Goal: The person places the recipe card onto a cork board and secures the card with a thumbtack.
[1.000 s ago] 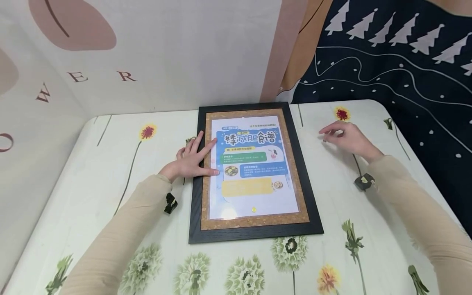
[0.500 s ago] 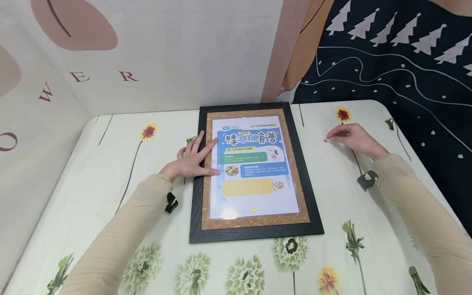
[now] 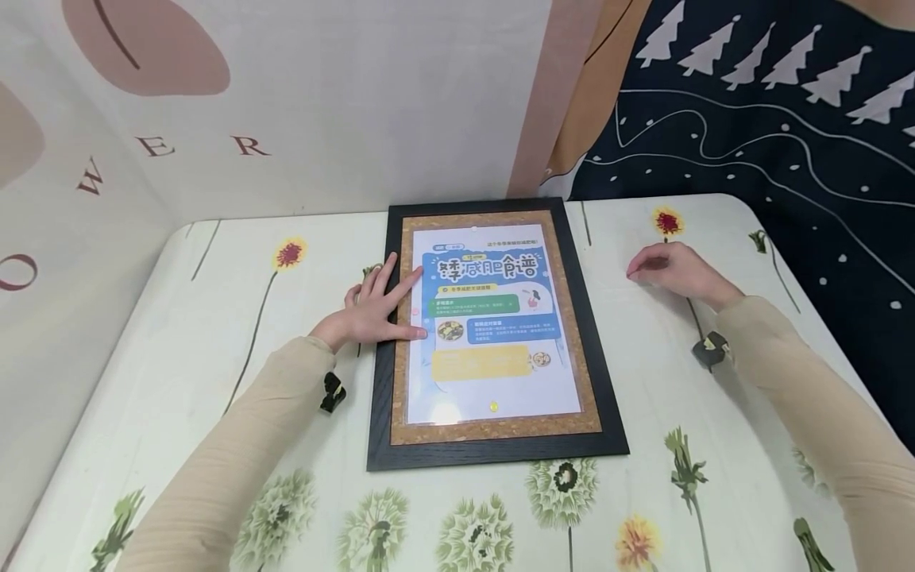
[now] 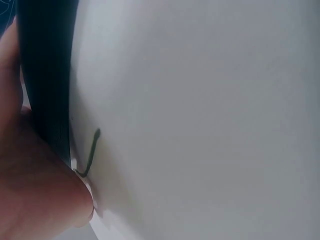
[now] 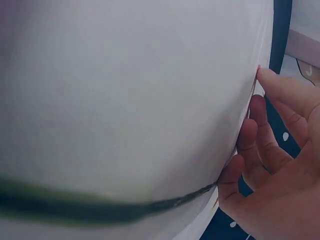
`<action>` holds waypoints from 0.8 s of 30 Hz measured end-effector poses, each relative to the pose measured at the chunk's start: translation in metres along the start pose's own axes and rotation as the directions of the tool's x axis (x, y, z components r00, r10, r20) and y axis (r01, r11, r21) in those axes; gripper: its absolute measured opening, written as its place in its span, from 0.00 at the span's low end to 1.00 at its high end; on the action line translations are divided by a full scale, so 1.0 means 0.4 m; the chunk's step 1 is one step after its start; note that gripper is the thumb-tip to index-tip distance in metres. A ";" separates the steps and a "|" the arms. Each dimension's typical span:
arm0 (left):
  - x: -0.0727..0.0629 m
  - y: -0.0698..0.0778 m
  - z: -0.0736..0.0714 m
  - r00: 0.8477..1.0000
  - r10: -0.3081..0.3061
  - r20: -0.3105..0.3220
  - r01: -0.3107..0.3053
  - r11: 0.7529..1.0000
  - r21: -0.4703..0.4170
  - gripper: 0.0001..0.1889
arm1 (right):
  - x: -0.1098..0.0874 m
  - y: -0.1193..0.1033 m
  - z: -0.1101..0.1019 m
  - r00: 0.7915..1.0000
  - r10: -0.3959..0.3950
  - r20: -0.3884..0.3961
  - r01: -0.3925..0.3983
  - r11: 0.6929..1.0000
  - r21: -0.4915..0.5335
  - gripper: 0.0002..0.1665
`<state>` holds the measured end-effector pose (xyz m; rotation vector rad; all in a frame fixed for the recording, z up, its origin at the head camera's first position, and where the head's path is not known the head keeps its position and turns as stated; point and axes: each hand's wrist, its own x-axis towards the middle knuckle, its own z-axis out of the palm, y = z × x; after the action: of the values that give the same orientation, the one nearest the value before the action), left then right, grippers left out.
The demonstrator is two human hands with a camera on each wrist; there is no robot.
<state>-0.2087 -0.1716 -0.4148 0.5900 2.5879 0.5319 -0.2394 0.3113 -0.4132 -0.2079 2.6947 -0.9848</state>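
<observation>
A black-framed cork board [image 3: 498,451] lies on the table with a printed sheet [image 3: 465,401] of Chinese text on it. My left hand [image 3: 372,311] rests on its left side, fingers spread over the frame, thumb and index fingertip reaching the sheet's edge. In the left wrist view the fingers [image 4: 40,195] lie against the dark frame. Right of the board, my right hand [image 3: 675,270] is low at the tabletop, thumb and index fingertip together. The right wrist view has a small pinkish-red piece [image 5: 258,71] at its fingertip; the fingers mostly hide it.
The tablecloth [image 3: 143,357] is white with printed flowers. A pale fabric wall [image 3: 322,103] and a dark panel with white trees [image 3: 750,143] stand behind the table. Black devices sit at the left wrist [image 3: 332,393] and right wrist [image 3: 710,349].
The right hand has shifted slightly right and its fingertips have closed over the small pinkish-red piece, which was visible on the tablecloth just before. The left hand and board have stayed put.
</observation>
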 end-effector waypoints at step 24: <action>0.002 -0.004 0.002 1.000 -0.005 0.002 0.005 1.000 0.000 0.54 | -0.020 -0.114 0.026 1.000 -0.012 0.011 0.009 0.968 0.252 0.20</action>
<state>-0.2093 -0.1723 -0.4165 0.5832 2.5866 0.5288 -0.2267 0.2721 -0.3896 -0.1771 2.5266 -1.3109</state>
